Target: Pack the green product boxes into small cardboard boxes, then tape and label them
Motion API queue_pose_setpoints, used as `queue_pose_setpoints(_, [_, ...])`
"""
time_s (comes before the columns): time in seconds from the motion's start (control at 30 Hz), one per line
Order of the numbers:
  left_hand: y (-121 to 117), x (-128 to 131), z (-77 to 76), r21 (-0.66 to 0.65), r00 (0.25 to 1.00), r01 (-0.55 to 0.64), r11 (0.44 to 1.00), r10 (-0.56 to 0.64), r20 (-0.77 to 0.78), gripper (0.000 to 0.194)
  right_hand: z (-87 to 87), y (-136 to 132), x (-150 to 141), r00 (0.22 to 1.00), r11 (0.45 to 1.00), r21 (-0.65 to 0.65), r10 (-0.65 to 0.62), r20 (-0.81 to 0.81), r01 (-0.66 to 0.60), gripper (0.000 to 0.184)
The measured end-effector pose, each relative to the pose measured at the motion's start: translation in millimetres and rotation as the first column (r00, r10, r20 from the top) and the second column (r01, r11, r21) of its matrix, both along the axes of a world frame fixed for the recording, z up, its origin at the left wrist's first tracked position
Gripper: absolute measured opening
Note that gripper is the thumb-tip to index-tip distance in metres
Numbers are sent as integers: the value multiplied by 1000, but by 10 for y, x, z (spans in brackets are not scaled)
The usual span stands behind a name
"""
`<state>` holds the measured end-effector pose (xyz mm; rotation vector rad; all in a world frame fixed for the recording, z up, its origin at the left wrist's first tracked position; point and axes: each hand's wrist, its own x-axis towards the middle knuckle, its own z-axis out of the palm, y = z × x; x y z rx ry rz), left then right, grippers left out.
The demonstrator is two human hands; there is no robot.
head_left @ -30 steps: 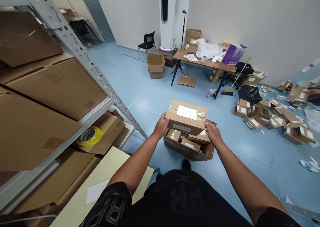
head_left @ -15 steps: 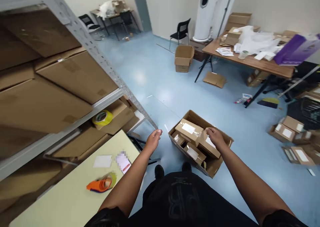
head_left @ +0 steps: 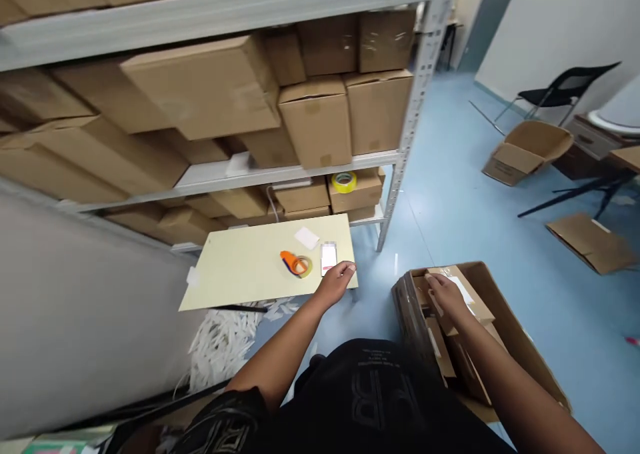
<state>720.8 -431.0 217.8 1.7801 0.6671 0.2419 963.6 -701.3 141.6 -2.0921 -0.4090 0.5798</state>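
Hovering near phone (head_left: 329,255), left hand (head_left: 335,283) curled narrow; right hand (head_left: 444,293) at labelled box (head_left: 469,290); cannot tell if gripping

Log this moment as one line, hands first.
left hand: nothing visibly held, near phone; right hand: over box in open carton, contact unclear; table: orange tape dispenser

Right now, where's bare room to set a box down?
Free: left part of the pale table, between tape dispenser and white scrap; also blue floor between shelf post and open carton. Crowded: the table's right end, with white paper, phone and left hand; the large carton, holding boxes under the right hand.
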Motion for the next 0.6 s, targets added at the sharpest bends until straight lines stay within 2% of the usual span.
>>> queue_pose_setpoints(0.13, [466, -898, 0, 3, 989, -145, 989, 145, 2, 50, 100, 684, -445, 997, 998, 37, 50, -54, -48, 44])
queue_pose_setpoints(0.37, [1229, -2477, -57, 31, 925, -379, 925, 379, 6, 49, 286, 1871, -1607, 982, 984, 116, 146, -117, -133, 45])
queue_pose_setpoints(0.5, [1553, -3181, -29, 29, 875, -484, 874, 483, 40, 47, 446, 2463, -2181, 972, 973, 139, 201, -121, -184, 42])
queue_pose_setpoints(0.6, [1728, -3594, -31, 8, 823, -567, 824, 566, 53, 48, 546, 2899, -2489, 954, 959, 124, 271, -125, -257, 40])
